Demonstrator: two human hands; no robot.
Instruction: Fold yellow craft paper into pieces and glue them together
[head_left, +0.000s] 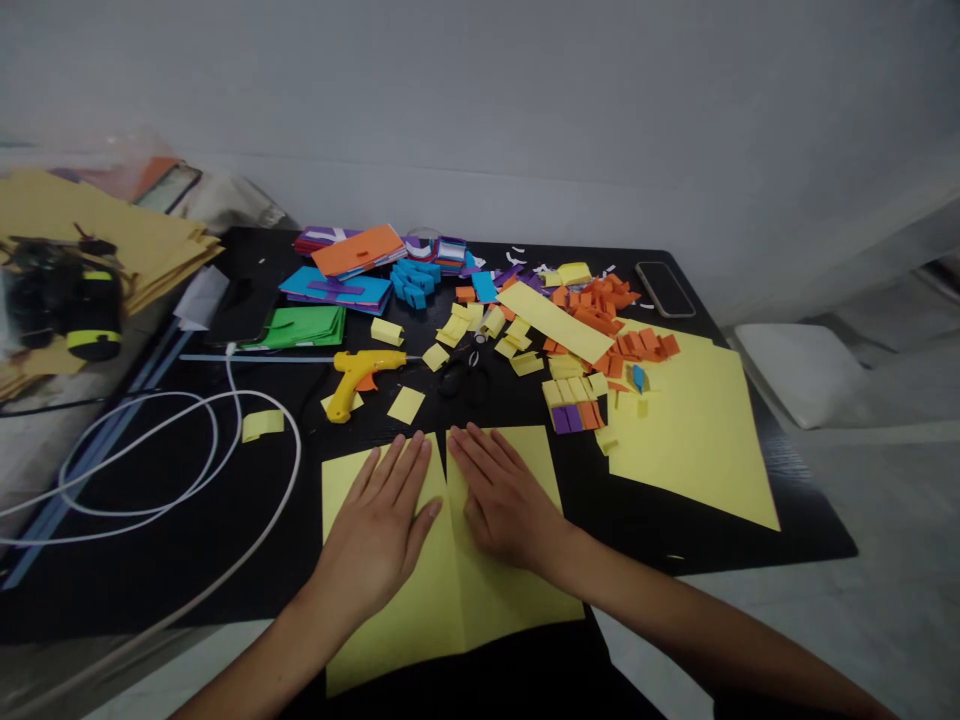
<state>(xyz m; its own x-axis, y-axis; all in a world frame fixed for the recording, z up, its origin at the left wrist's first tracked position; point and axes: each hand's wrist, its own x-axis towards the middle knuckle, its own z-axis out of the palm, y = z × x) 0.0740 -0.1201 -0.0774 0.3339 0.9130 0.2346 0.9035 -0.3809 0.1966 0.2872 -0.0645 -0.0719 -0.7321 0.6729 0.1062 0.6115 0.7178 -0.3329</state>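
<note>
A yellow sheet of paper (405, 630) with a crease down its middle lies at the table's near edge. A gap parts its two halves at the far end. My left hand (386, 520) rests flat on the left half, fingers stretched out. On the right half lies my right hand (510, 490), palm down, its fingers extended near the top edge. Just beyond the hands are a yellow glue gun (360, 375), black scissors (466, 375) and a small yellow paper square (406, 404). Folded paper pieces in yellow, purple and orange (574, 400) sit right of the sheet.
More yellow sheets (690, 440) lie on the right, below a phone (666, 289). Orange folded pieces (600, 295) are heaped at the back. Blue (337, 288) and green (304, 327) paper stacks stand back left. A white cable (292, 480) loops across the left side.
</note>
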